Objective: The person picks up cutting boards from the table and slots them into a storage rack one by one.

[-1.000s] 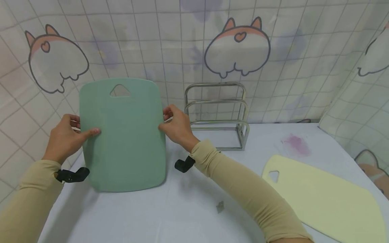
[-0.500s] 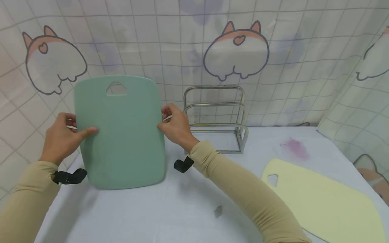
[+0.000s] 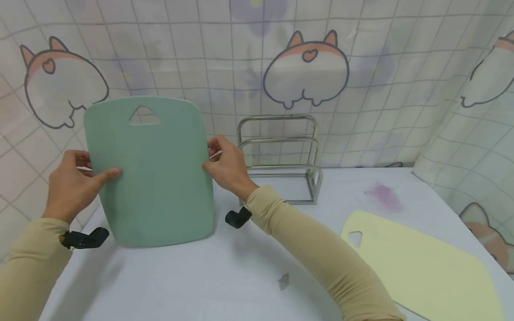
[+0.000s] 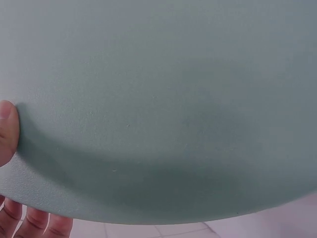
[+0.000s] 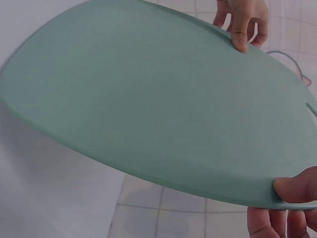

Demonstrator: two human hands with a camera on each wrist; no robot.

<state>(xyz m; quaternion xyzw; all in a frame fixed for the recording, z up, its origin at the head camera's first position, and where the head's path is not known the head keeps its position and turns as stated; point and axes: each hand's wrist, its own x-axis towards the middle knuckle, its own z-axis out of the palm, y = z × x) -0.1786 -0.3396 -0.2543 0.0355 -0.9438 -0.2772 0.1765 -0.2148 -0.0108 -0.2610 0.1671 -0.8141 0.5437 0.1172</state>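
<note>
A green cutting board [image 3: 156, 187] with a handle hole near its top stands upright between both hands, leaning slightly left, in the head view. My left hand [image 3: 72, 183] grips its left edge, thumb on the front face and fingers behind. On the opposite edge, my right hand [image 3: 230, 168] pinches the board between thumb and fingers. The right wrist view shows both thumbs lying on the face of the green board [image 5: 148, 99]. In the left wrist view the board [image 4: 163, 99] fills most of the picture.
Right of the board, a metal rack [image 3: 281, 169] with several upright loops stands at the back of the white table [image 3: 201, 285]. A yellow cutting board [image 3: 425, 267] lies flat at the right. A patterned cloth [image 3: 225, 67] hangs behind and at the sides.
The green board has shifted a little to the left in the head view and tilts slightly more leftward, both hands moving with it. The whole head view has also shifted slightly.
</note>
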